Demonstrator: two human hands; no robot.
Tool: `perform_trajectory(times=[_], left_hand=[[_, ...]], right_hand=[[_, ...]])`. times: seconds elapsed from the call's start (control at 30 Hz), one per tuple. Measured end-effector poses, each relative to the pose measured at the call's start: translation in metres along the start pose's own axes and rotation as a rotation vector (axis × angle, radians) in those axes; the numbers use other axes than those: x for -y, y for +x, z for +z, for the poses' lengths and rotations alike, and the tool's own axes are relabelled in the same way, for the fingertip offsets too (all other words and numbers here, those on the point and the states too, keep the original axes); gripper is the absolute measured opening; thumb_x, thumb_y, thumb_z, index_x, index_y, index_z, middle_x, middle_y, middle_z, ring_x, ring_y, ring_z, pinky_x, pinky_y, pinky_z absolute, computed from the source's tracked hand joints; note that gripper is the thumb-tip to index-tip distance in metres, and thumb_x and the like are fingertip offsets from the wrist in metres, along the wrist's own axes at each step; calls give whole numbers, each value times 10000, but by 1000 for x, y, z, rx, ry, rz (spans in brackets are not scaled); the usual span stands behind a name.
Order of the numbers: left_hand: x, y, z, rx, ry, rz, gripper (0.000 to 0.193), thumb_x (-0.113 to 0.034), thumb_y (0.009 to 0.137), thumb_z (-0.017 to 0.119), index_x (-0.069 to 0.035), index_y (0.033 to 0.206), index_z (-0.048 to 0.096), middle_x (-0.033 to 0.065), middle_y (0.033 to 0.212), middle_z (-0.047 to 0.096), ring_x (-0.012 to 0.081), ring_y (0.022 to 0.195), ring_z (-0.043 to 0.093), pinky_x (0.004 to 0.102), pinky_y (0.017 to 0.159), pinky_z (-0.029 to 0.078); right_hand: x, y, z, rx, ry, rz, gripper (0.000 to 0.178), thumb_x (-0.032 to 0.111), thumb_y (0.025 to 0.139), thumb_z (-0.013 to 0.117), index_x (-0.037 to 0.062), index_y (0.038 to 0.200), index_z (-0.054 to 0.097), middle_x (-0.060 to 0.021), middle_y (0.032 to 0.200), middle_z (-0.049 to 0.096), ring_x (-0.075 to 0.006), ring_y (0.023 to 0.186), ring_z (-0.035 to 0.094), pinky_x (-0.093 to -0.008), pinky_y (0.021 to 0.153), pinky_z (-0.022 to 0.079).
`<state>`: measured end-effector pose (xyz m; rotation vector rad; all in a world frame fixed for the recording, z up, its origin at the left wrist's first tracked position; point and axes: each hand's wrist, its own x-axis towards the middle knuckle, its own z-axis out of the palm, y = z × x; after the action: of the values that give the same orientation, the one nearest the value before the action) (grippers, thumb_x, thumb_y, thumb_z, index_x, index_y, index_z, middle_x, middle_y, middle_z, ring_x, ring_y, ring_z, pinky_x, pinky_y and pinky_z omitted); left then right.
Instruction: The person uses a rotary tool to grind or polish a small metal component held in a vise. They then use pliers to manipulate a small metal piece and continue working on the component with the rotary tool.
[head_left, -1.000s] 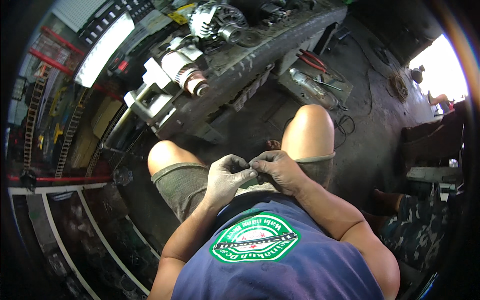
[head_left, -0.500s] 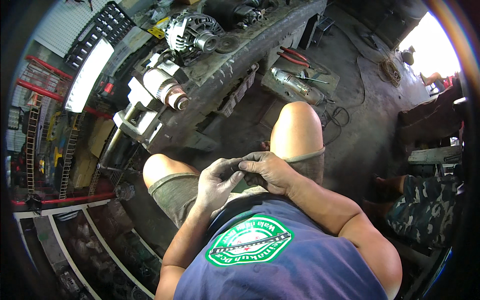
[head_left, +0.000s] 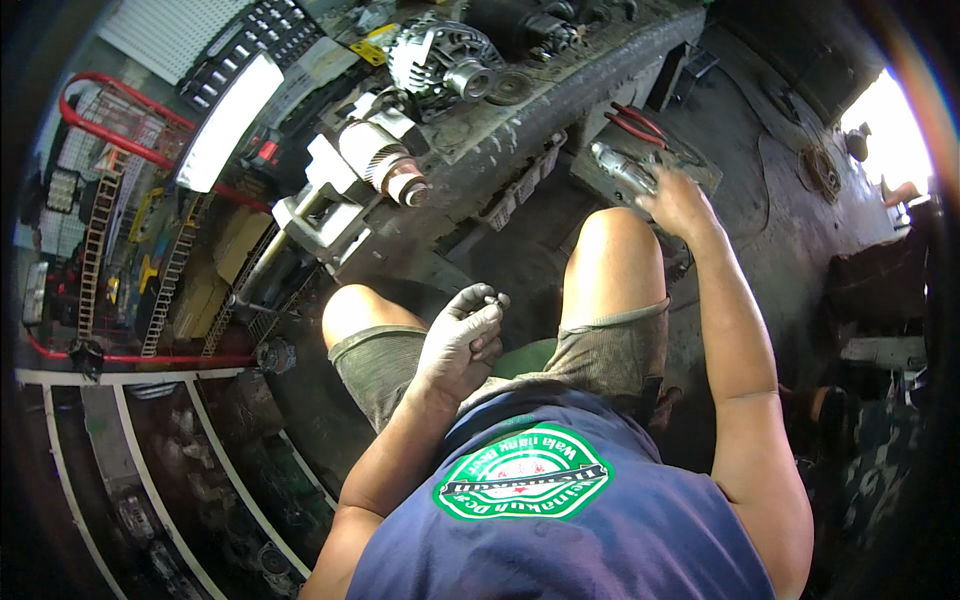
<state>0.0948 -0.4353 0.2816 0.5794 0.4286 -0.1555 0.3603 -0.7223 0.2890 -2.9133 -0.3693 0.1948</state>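
My left hand (head_left: 464,335) is held above my lap, fingers curled. A tiny light-coloured piece (head_left: 491,299) is pinched between its thumb and forefinger; its kind is too small to make out. Out to the right, my right arm is stretched forward. My right hand (head_left: 682,203) is over the rear part of a silver power tool (head_left: 622,168) that lies on a low board. Blur and the hand itself hide how the fingers meet the tool. Red-handled pliers (head_left: 638,127) lie just beyond the tool.
On the workbench (head_left: 540,110) ahead are an alternator (head_left: 440,62) and a vise (head_left: 318,222) with a copper-ended armature (head_left: 385,165) at it. A bright lamp panel (head_left: 232,122) and red racks (head_left: 130,130) stand left. Coiled cord (head_left: 820,175) lies on the floor at right.
My hands were together over my lap; now they are apart. My right hand has gone forward and right to the power tool. My left hand stays with the tiny piece. The view has shifted.
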Motion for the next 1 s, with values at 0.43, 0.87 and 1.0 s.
perform_trajectory(times=[0.43, 0.87, 1.0], left_hand=[[-6, -13, -11, -33, -124, 77, 280, -26, 956, 750, -152, 1192, 668, 31, 1126, 722, 25, 586, 478, 199, 513, 394], [11, -22, 9, 56, 215, 315, 244, 2, 876, 844, -6, 1090, 726, 99, 1047, 768, 65, 759, 650, 188, 600, 466], [16, -26, 3, 33, 285, 383, 265, -7, 868, 858, 1, 1104, 736, 89, 1046, 767, 108, 855, 696, 222, 742, 563]], right_hand=[[-8, -58, -66, -32, 711, -231, 742, 247, 773, 854, 42, 1450, 628, -216, 1287, 738, -237, 1143, 723, -390, 1041, 533], [61, -160, -90, 309, 421, -543, 693, 177, 620, 823, 10, 1285, 717, -207, 1009, 746, -362, 919, 733, -409, 875, 576], [62, -162, -86, 310, 423, -543, 682, 177, 628, 819, 4, 1280, 718, -205, 1013, 748, -356, 923, 732, -412, 872, 575]])
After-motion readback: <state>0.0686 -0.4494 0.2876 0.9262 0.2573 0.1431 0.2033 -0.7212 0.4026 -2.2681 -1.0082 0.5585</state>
